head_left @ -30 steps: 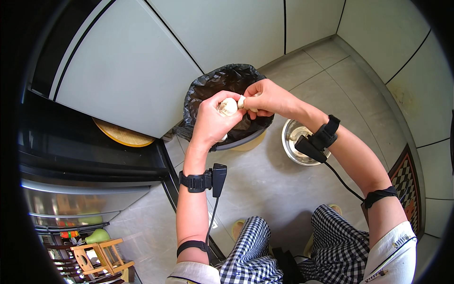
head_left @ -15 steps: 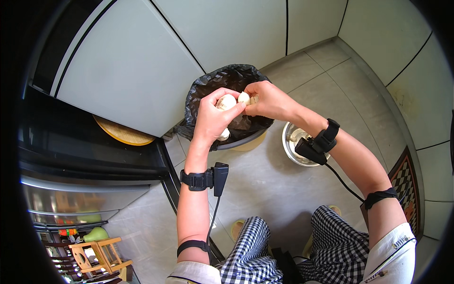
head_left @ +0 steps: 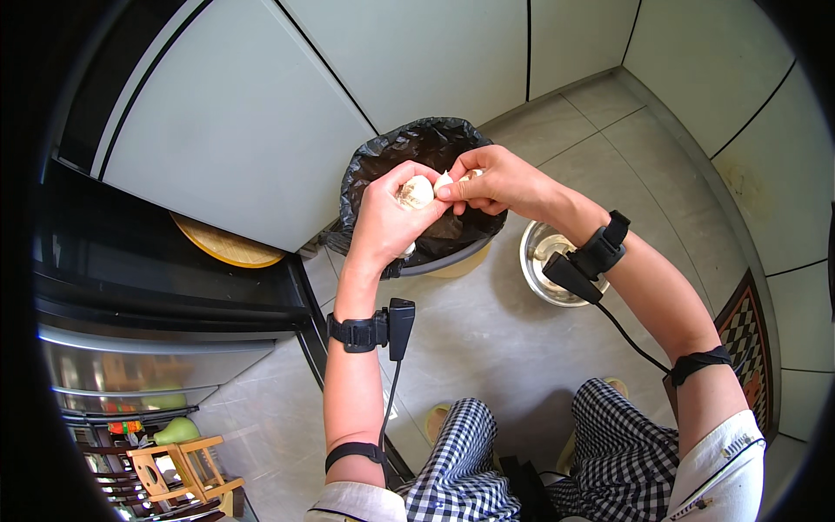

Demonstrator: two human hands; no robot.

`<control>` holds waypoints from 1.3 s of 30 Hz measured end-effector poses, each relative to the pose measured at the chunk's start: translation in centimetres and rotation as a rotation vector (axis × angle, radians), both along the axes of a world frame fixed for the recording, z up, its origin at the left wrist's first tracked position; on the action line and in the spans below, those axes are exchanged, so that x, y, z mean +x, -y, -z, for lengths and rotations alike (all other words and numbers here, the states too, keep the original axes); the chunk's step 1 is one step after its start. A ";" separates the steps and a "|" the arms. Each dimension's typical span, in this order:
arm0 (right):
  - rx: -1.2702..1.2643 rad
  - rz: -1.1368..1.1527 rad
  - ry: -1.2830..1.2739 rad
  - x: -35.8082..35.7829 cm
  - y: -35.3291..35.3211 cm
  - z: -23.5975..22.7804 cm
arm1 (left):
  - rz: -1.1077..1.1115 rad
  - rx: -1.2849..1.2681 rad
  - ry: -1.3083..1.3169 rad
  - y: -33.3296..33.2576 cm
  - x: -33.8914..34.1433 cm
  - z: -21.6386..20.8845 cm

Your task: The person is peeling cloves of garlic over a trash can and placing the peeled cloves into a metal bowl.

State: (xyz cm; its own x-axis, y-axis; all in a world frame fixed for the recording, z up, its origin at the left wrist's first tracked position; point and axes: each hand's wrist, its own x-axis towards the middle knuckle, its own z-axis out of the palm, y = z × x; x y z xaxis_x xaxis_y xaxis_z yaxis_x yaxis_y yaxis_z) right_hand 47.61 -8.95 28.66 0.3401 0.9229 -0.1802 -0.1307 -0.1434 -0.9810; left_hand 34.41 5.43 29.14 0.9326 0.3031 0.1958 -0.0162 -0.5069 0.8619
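Note:
Over the bin [head_left: 457, 259] lined with a black plastic bag [head_left: 374, 157], both my hands meet and are closed. My left hand [head_left: 389, 209] is wrapped round a whitish garlic bulb [head_left: 417, 192] with brownish marks. Part of another pale piece [head_left: 408, 250] shows below its palm. Fingers of my right hand [head_left: 497, 183] pinch a white garlic clove [head_left: 444, 181] at the left fingertips. More pale garlic [head_left: 470, 175] shows within the right hand, partly hidden by its fingers.
A metal bowl [head_left: 526, 261] holding pale pieces stands on the tiled floor right of the bin, partly behind my right forearm. White cabinet doors [head_left: 243, 113] rise behind the bin. A round wooden board [head_left: 228, 244] lies at left; a patterned mat [head_left: 750, 352] is at right.
My right hand has shifted slightly, and its fingers now press over the clove, covering more of it. My left wrist has turned a little, hiding more of the pale piece below it.

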 end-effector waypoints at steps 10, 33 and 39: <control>0.034 -0.046 0.065 0.2 0.4 0.3 | 0.058 -0.061 -0.017 -0.1 -0.2 0.0; 0.123 -0.102 -0.262 1.5 0.7 1.2 | 0.045 -0.111 0.110 -0.4 -0.3 0.0; 0.112 -0.027 -0.342 1.6 1.2 1.7 | 0.020 -0.042 0.189 0.6 0.5 0.6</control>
